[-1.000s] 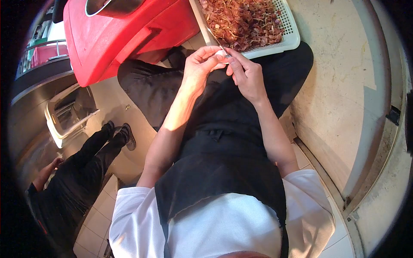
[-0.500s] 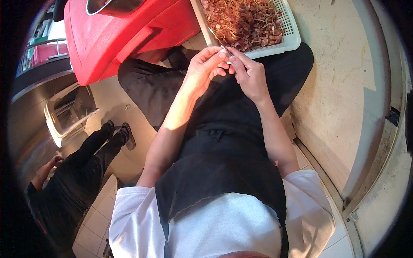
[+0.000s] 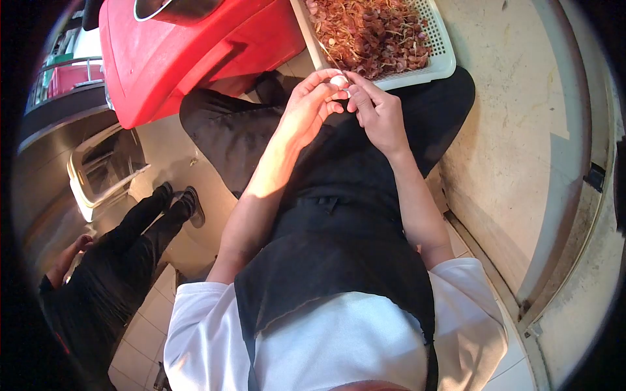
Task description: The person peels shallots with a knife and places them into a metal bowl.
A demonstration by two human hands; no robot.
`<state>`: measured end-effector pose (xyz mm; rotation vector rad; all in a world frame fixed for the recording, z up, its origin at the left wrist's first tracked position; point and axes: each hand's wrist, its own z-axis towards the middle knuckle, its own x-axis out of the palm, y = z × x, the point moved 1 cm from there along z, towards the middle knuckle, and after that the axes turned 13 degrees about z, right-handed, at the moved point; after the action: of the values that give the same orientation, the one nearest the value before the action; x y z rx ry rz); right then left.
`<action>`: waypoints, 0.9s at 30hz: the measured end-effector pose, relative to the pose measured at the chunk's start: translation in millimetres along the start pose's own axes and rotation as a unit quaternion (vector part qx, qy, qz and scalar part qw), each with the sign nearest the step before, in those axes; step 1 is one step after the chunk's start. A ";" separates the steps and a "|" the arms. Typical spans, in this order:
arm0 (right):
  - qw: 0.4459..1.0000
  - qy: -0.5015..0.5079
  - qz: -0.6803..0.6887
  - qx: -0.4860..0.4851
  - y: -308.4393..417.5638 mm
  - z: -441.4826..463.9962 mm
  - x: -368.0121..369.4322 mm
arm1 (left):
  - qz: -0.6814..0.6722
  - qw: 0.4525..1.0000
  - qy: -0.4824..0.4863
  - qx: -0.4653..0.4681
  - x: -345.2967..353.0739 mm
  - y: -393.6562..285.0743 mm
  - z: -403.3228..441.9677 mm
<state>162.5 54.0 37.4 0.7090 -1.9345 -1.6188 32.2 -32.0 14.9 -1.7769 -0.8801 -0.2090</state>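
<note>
My left hand (image 3: 306,104) pinches a small white bulb (image 3: 338,80), like a peeled garlic clove or shallot, between thumb and fingertips. Close against it, my right hand (image 3: 378,112) is closed around a small knife (image 3: 343,73); its thin blade slants up past the bulb, and its handle is hidden in my fingers. Both hands meet above my lap, by the near corner of a white perforated plastic basket (image 3: 445,64). Reddish-brown papery skins and stringy roots (image 3: 372,36) fill the basket.
A large red plastic container (image 3: 156,65) stands at the upper left with a metal pot (image 3: 171,12) on top. Another person in dark clothes (image 3: 111,274) is at the left, near a pale plastic-framed item (image 3: 81,189). A cream-coloured wall panel (image 3: 502,130) is at the right.
The fingers of my left hand have shifted slightly, so more of the white bulb shows. The knife blade has tilted a little; both arms stay almost where they were.
</note>
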 end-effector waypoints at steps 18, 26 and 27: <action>0.997 -0.051 0.056 0.033 -4.3 16.1 -18.9 | 0.092 0.995 -0.014 0.041 -0.5 -3.7 1.1; 0.998 0.000 -0.042 0.041 6.3 12.8 -14.8 | 0.112 0.991 -0.053 0.056 -5.7 3.5 2.7; 0.999 0.025 -0.027 0.039 8.3 9.3 -11.2 | 0.105 0.991 -0.059 0.062 -5.0 3.4 2.7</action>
<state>163.8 69.6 43.5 0.8305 -1.9679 -1.5489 30.1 -32.4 8.6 -1.7648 -0.7644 0.0871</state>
